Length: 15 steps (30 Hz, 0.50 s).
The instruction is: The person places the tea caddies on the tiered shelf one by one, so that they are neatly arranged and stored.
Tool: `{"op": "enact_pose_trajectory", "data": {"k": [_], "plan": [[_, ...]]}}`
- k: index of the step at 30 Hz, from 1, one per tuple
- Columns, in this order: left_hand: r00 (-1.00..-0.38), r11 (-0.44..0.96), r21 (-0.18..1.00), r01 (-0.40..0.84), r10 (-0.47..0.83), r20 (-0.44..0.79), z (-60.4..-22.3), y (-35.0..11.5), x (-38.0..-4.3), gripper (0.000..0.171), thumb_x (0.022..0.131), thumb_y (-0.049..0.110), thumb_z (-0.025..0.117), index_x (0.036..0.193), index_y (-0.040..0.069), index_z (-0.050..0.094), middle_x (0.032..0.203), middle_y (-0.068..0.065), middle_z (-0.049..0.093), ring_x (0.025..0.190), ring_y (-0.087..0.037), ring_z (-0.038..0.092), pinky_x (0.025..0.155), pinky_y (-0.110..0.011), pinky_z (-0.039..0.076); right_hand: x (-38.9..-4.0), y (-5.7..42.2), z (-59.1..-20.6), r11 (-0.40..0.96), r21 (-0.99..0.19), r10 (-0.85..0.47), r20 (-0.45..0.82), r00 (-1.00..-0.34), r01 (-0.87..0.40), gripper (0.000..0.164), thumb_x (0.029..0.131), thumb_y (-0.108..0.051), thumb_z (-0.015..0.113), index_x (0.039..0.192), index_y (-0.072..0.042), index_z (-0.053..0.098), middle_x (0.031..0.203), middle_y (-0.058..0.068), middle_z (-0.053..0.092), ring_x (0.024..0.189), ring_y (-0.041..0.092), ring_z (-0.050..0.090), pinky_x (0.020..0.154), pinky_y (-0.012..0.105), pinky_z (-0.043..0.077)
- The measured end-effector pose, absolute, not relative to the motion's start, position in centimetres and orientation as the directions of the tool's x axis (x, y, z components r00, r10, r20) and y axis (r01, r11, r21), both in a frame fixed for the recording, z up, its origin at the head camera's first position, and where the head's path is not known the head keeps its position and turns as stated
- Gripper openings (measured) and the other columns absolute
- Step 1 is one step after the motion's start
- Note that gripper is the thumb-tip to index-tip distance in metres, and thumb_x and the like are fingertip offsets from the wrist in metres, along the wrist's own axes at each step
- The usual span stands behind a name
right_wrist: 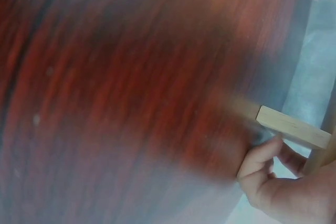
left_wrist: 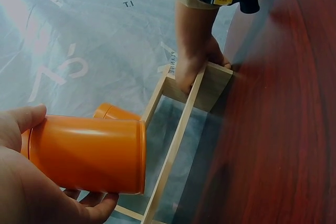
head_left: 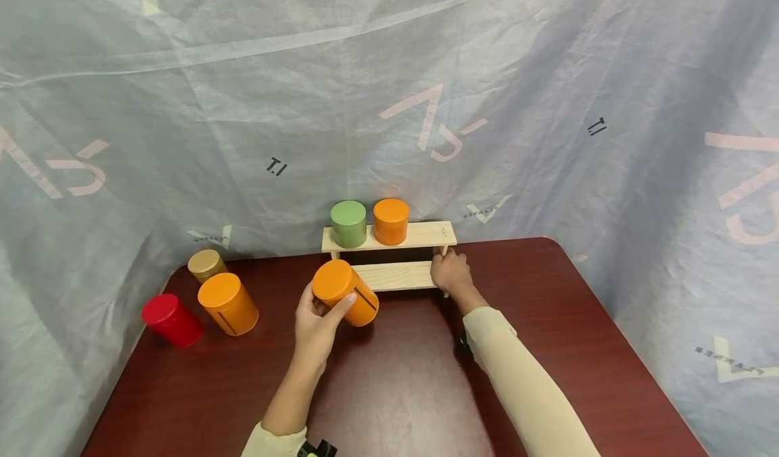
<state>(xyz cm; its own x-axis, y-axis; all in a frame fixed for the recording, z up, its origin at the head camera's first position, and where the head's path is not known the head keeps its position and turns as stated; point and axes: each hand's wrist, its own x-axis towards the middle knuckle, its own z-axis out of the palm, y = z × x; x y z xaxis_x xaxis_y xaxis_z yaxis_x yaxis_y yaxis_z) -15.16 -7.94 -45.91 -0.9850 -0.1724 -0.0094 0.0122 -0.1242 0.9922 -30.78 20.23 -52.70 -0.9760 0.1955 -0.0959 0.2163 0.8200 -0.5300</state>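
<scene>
My left hand (head_left: 316,326) grips an orange canister (head_left: 345,292), tilted and raised in front of the two-tier wooden rack (head_left: 426,234). In the left wrist view, the thumb lies on one side of this canister (left_wrist: 89,153) and the fingertips on the other. At the rack's right end, my right hand (head_left: 451,272) holds the side frame by the lower tier; its curled fingers show beside a wooden bar (right_wrist: 294,127) in the right wrist view. A green canister (head_left: 349,224) and a shorter-looking orange canister (head_left: 391,222) stand side by side on the top tier.
At the table's left stand a red canister (head_left: 172,320), another orange canister (head_left: 228,304) and a gold-lidded one (head_left: 205,264), partly hidden. Grey printed fabric (head_left: 341,105) hangs behind and beside the dark red wooden table (head_left: 402,389). The rack stands near the back edge.
</scene>
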Motion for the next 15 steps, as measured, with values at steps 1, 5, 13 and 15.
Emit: {"op": "enact_pose_trajectory", "data": {"k": [1, 5, 13, 15], "plan": [[-0.985, -0.126, 0.992, 0.014, -0.174, -0.009, -45.96, -7.9, -15.16, 0.065, 0.093, 0.011, 0.082, 0.15, 0.013, 0.052, 0.135, -0.005, 0.064, 0.117, -0.008, 0.064, 0.097, -0.016, 0.055, -30.79, 20.18, -52.73, 0.82, -0.532, 0.192, -0.095, -0.977, 0.213, 0.064, 0.109, -0.036, 0.019, 0.138, 0.01, 0.053, 0.132, 0.037, 0.052, 0.119, 0.055, 0.056, 0.104, 0.065, 0.05], [-0.986, -0.127, 0.992, 0.022, -0.167, 0.001, -46.14, -7.68, -15.28, 0.065, 0.092, 0.011, 0.082, 0.149, 0.013, 0.052, 0.134, -0.005, 0.065, 0.117, -0.007, 0.064, 0.097, -0.016, 0.054, -30.76, 20.08, -52.72, 0.826, -0.526, 0.19, -0.076, -0.979, 0.202, 0.063, 0.108, -0.035, 0.021, 0.134, 0.011, 0.056, 0.129, 0.038, 0.054, 0.119, 0.054, 0.056, 0.105, 0.064, 0.049], [-0.987, -0.155, 0.987, 0.037, -0.158, 0.012, -46.17, -7.18, -15.5, 0.066, 0.091, 0.005, 0.082, 0.149, 0.013, 0.053, 0.134, -0.004, 0.065, 0.118, -0.008, 0.065, 0.098, -0.018, 0.055, -30.67, 20.03, -52.38, 0.825, -0.518, 0.21, -0.091, -0.974, 0.226, 0.062, 0.108, -0.036, 0.022, 0.134, 0.009, 0.056, 0.132, 0.038, 0.054, 0.119, 0.056, 0.058, 0.103, 0.065, 0.051], [-0.988, -0.158, 0.987, 0.035, -0.157, 0.01, -46.16, -7.09, -15.5, 0.067, 0.091, 0.005, 0.082, 0.15, 0.013, 0.053, 0.135, -0.005, 0.065, 0.119, -0.009, 0.065, 0.099, -0.018, 0.055, -30.69, 20.01, -52.42, 0.824, -0.517, 0.213, -0.095, -0.972, 0.231, 0.062, 0.108, -0.036, 0.022, 0.134, 0.009, 0.056, 0.132, 0.038, 0.054, 0.12, 0.057, 0.058, 0.103, 0.065, 0.052]]}}
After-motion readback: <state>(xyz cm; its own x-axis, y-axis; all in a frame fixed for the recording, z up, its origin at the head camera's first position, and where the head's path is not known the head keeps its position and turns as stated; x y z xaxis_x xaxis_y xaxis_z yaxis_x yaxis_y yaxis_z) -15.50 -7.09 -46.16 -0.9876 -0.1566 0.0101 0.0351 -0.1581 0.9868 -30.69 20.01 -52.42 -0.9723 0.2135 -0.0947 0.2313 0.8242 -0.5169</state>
